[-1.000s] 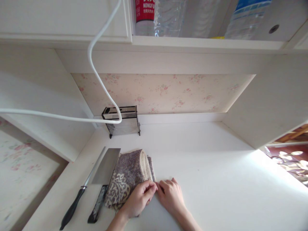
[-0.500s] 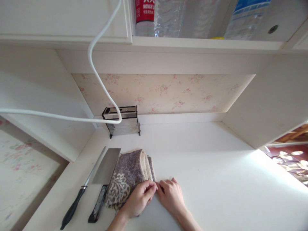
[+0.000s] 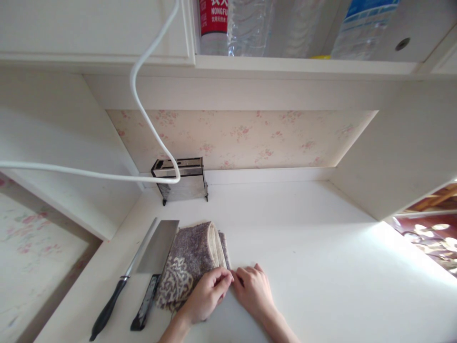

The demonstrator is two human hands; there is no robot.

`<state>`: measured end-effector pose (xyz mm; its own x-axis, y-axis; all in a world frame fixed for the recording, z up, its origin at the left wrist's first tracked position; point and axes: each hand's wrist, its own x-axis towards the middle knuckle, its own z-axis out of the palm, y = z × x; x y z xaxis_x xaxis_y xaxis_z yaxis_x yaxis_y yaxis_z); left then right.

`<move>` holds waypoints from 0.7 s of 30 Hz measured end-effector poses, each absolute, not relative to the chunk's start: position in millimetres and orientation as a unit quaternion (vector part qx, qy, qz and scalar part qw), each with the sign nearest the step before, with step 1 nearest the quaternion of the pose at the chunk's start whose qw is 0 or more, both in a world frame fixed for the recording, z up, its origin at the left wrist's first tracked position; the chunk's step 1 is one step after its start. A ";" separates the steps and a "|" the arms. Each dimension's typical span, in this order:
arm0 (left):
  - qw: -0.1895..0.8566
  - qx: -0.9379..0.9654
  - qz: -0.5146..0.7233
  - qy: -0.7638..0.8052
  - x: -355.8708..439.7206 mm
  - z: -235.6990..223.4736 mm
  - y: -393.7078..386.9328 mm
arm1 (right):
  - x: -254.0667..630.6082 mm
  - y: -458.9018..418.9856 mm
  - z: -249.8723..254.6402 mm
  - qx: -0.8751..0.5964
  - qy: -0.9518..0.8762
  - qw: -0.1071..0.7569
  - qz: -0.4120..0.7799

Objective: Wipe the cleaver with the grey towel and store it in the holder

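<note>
A folded grey-brown towel (image 3: 194,245) with a cream scroll pattern lies on the counter. My left hand (image 3: 209,293) rests against its near right corner, thumb and fingers curled closed. Just to the right, my right hand (image 3: 255,290) lies on the counter with bent fingers, its tips meeting those of the left. Whatever may be between the fingers of either hand is hidden. Left of the towel is a cleaver (image 3: 157,247) with a black handle, lying flat. Beside that lies a sharpening steel (image 3: 114,295), also black-handled.
A metal knife block (image 3: 183,183) with slots stands at the back wall. A white cable (image 3: 143,109) hangs across the upper left. Side panels flank the white counter (image 3: 314,267). Overhead, a cabinet shelf (image 3: 303,64) holds plastic bottles (image 3: 248,28).
</note>
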<state>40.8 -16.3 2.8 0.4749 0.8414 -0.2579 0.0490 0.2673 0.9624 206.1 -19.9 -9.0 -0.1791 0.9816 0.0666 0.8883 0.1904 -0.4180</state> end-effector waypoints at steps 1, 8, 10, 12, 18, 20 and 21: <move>0.677 0.528 0.293 0.421 41.1 2.1 -16.2 | 206.1 -20.1 -8.6 -0.619 -0.755 0.164 0.144; 0.769 0.425 0.294 0.377 31.8 24.8 -13.4 | 206.6 -19.2 -12.1 -0.617 -0.759 0.164 0.127; 0.788 0.416 0.279 0.359 18.6 43.9 -5.7 | 207.0 -18.6 -14.4 -0.614 -0.762 0.167 0.121; 0.754 0.445 0.305 0.376 -1.4 64.9 10.8 | 207.5 -18.3 -16.0 -0.613 -0.763 0.169 0.117; 0.508 0.400 0.564 0.514 -88.3 114.9 117.1 | 208.0 -17.5 -15.0 -0.612 -0.763 0.171 0.123; 0.423 0.362 0.622 0.551 -116.7 125.0 156.6 | 207.9 -17.3 -14.3 -0.613 -0.761 0.171 0.125; 0.401 0.356 0.632 0.560 -128.9 128.5 173.8 | 207.9 -17.2 -14.2 -0.614 -0.760 0.171 0.127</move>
<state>-128.9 173.8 128.5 -0.4257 0.9049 -0.0001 -0.1080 -0.0507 0.9929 207.9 -17.2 -14.2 -0.1884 0.9764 0.1053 0.8897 0.2151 -0.4027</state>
